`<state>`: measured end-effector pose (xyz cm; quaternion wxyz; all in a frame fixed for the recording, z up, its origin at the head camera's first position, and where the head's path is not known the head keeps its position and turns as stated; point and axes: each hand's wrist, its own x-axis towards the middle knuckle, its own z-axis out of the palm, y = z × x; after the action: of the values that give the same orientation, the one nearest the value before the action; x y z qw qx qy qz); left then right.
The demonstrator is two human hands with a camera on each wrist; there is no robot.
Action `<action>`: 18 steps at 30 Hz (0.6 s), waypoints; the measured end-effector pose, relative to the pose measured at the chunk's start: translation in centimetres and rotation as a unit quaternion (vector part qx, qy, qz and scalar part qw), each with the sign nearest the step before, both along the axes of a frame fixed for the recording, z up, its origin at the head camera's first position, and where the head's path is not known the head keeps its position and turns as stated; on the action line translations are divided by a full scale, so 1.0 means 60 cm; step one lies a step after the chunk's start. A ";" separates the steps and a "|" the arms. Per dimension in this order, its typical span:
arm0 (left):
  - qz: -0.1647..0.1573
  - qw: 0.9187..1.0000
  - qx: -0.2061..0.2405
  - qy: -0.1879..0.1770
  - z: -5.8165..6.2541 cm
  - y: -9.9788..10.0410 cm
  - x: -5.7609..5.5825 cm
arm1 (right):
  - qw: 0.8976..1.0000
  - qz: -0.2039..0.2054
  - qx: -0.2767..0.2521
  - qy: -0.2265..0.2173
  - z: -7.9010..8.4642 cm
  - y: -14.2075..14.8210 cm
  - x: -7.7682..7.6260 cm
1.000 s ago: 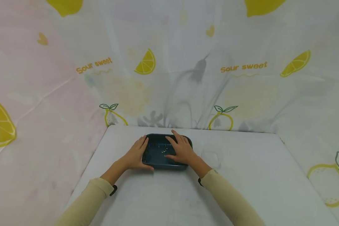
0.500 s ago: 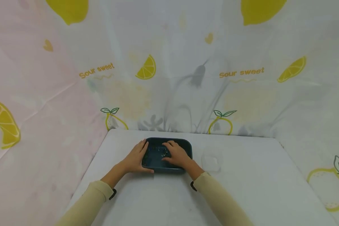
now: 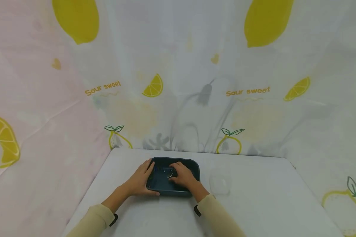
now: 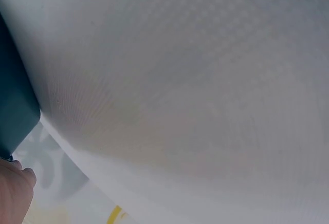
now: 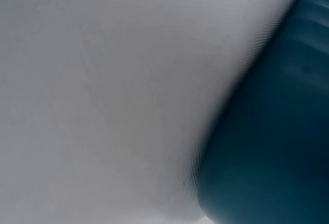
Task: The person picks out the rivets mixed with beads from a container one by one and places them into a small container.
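Note:
A dark blue rectangular tray with raised walls stands on the white table, its outer wall filling one side of both wrist views. My left hand holds its left end, fingers along the left rim and thumb along the front wall. Several small shiny pieces, too small to make out, lie on the tray's floor. Over them, inside the tray, my right hand reaches with bent fingers and the thumb apart from them. The right wrist view hides that hand behind the tray wall.
To the right of the tray stands a small clear container, barely visible against the white table. A lemon-printed cloth hangs behind the table and along its sides.
My right hand has moved from over the tray's right rim down and inward to the small pieces, its fingers drawing in. The left hand stays at the tray; the head view has tilted up.

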<state>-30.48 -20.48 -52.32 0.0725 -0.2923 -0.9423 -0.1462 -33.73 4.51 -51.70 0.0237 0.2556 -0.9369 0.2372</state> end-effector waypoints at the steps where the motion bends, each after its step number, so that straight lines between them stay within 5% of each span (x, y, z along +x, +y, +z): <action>1: -0.001 1.000 0.007 -0.002 -0.001 0.001 0.001 | 1.000 -0.003 -0.003 -0.002 -0.002 -0.001 0.000; 10: 0.001 1.000 0.010 -0.006 -0.008 0.000 0.001 | 1.000 0.004 -0.010 -0.012 -0.008 -0.003 -0.005; 18: 0.011 0.999 -0.001 -0.031 0.006 0.000 0.005 | 0.999 -0.004 -0.040 -0.036 -0.011 -0.003 -0.009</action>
<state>-30.18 -20.50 -51.96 0.0449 -0.2769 -0.9476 -0.1530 -34.27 4.32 -52.37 0.0011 0.2422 -0.9279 0.2836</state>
